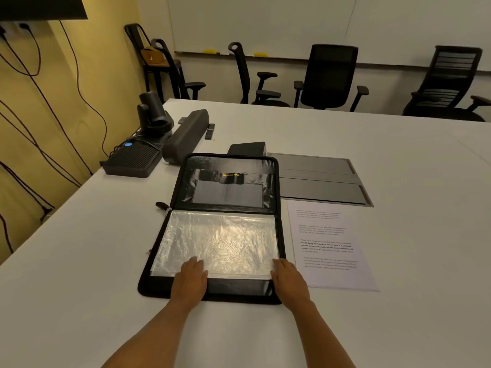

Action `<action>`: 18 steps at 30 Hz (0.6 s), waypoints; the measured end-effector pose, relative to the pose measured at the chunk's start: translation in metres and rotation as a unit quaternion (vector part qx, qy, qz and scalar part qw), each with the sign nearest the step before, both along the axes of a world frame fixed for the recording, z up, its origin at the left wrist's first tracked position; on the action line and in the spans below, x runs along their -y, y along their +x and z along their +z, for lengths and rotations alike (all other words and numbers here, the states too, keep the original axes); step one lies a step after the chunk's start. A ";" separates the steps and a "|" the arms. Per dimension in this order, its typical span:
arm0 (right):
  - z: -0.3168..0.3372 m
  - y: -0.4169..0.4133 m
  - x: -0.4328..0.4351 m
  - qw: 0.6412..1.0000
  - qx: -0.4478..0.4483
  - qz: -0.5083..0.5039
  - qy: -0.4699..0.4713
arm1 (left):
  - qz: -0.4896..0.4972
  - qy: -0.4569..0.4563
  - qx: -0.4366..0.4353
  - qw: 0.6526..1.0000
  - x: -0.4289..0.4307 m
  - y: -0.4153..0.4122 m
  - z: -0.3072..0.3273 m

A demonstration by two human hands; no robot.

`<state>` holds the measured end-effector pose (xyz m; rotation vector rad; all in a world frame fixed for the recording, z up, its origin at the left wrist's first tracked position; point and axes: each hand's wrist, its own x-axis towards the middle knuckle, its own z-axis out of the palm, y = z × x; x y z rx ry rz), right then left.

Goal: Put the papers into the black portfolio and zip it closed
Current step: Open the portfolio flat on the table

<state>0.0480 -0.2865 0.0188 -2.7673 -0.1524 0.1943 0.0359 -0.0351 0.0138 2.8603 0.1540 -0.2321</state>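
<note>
Hands rest flat on an open black portfolio (225, 227) lying on a white table (79, 248). The case is spread wide, its far half showing a clear pocket with a small gold-lettered label, its near half lined with crinkled silver foil. The left hand (190, 280) lies palm down, fingers extended, over the near edge of the foil lining. The right hand (288, 281) lies the same way at the near right corner. Neither grips anything; both seem to be pressing the near half flat, probably so that it stays open and steady for loading.

The papers (329, 243), printed sheets with short blocks of text, lie just beside the portfolio on its right, squared to it and within easy reach of the right hand. They are not yet inside, so the task looks barely begun. A zipper pull (162, 206) sticks out at the left side, near the fold; the zip is fully undone.

Farther back on the table sit a conference camera (154, 112), a long dark speaker bar (186, 136) and a recessed grey cable hatch (318, 179). Office chairs (329, 75) stand along the far wall.
</note>
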 end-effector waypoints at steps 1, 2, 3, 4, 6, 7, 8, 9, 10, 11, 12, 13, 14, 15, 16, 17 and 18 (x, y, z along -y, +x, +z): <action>0.002 0.002 0.002 1.000 0.014 -0.005 0.005 | -0.003 -0.003 0.009 1.000 0.003 0.003 0.004; 0.004 0.005 0.003 1.000 0.025 -0.012 0.008 | -0.007 -0.006 0.017 1.000 0.005 0.006 0.007; 0.007 0.008 0.005 0.999 0.033 -0.020 0.011 | -0.011 -0.009 0.024 1.000 0.007 0.010 0.009; 0.009 0.011 0.007 0.999 0.037 -0.028 0.017 | -0.013 -0.015 0.029 0.999 0.009 0.014 0.011; 0.012 0.018 0.010 0.998 0.040 -0.039 0.021 | -0.010 -0.034 0.036 0.999 0.014 0.024 0.015; 0.014 0.021 0.012 0.998 0.043 -0.042 0.019 | -0.007 -0.046 0.039 0.998 0.018 0.028 0.016; 0.015 0.024 0.014 0.998 0.046 -0.046 0.018 | -0.002 -0.059 0.044 0.997 0.021 0.034 0.018; 0.016 0.027 0.016 0.997 0.050 -0.053 0.020 | 0.001 -0.069 0.048 0.996 0.025 0.039 0.019; 0.017 0.029 0.019 0.996 0.053 -0.061 0.022 | 0.003 -0.077 0.053 0.996 0.029 0.044 0.021; 0.017 0.032 0.022 0.996 0.056 -0.069 0.020 | 0.005 -0.083 0.056 0.995 0.033 0.049 0.024; 0.018 0.034 0.024 0.995 0.058 -0.075 0.018 | 0.007 -0.089 0.059 0.994 0.038 0.054 0.026; 0.018 0.036 0.027 0.995 0.059 -0.081 0.016 | 0.007 -0.098 0.063 0.993 0.042 0.059 0.028; 0.019 0.038 0.030 0.994 0.060 -0.089 0.018 | 0.006 -0.107 0.066 0.992 0.046 0.064 0.031; 0.020 0.040 0.034 0.993 0.060 -0.097 0.023 | 0.002 -0.113 0.070 0.991 0.050 0.069 0.034; 0.021 0.042 0.037 0.992 0.058 -0.104 0.028 | -0.003 -0.115 0.075 0.990 0.055 0.074 0.037; 0.023 0.044 0.041 0.992 0.057 -0.112 0.030 | -0.005 -0.118 0.080 0.990 0.059 0.079 0.041; 0.024 0.046 0.045 0.991 0.058 -0.119 0.031 | -0.004 -0.124 0.085 0.989 0.064 0.083 0.044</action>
